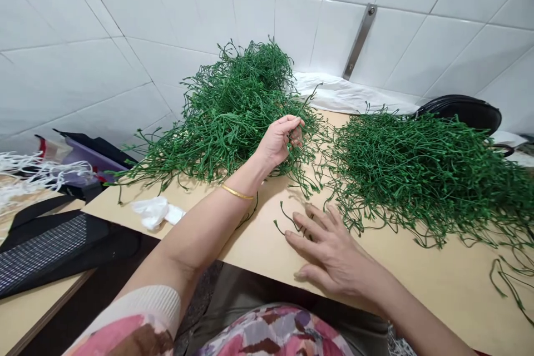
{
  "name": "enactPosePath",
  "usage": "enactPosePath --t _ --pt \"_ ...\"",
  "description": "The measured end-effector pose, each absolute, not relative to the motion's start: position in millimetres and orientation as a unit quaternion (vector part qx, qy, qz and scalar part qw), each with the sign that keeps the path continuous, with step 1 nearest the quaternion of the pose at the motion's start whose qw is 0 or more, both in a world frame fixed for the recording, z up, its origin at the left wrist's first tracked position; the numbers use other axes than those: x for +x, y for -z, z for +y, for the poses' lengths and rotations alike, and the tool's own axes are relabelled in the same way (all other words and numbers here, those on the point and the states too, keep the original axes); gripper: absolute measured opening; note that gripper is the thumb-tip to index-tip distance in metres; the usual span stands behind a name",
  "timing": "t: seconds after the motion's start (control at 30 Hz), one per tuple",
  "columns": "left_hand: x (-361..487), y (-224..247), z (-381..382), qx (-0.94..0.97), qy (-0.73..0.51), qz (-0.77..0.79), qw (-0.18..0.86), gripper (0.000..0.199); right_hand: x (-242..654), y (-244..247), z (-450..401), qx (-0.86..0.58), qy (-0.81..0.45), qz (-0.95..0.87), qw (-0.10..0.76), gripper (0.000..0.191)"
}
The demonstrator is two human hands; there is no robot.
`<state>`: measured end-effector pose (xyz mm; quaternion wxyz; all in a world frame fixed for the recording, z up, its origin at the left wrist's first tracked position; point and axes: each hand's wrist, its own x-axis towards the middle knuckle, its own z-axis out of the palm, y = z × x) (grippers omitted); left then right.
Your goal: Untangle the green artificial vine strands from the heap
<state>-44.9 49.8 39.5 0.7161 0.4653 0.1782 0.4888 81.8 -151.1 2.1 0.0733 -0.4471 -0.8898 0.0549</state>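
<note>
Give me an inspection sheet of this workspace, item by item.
surface: pale wooden tabletop, with stray stems lying on it
job's things: a heap of green wiry stems, a second heap of green wiry stems, and a loose stem
clutter: crumpled white tissue, black handbag
grips: left hand curled among the stems, hold unclear; right hand open, palm down, by the loose stem
cables: nothing seen
surroundings: white tiled wall, metal bracket, white cloth, black fabric, white strings
</note>
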Motion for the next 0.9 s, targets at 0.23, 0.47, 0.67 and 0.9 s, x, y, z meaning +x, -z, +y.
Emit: enactPosePath --t 0.23,0.47,0.67,0.9 --pt "-54.4 -51.9 51.0 0.451 -0.509 0.16 0.716 0.012 101.6 15.6 -102.9 -0.54 0.122 -0.832 0.038 0.047" --pt "-40.1 -43.1 36.7 0.494 -0.462 0.179 0.715 0.014 132.9 18.7 -47.8 -0.663 0.219 -0.714 0.047 0.044" --pt "-25.9 -33.7 23.7 0.531 -0.395 0.239 0.71 0.013 141.7 13.3 3.0 -0.737 0.219 -0.638 0.054 0.043" --pt "-19.8 -30.9 20.2 0.498 -0.379 0.279 0.728 0.014 134.8 -8.0 -10.4 -0.689 0.223 -0.688 0.036 0.041"
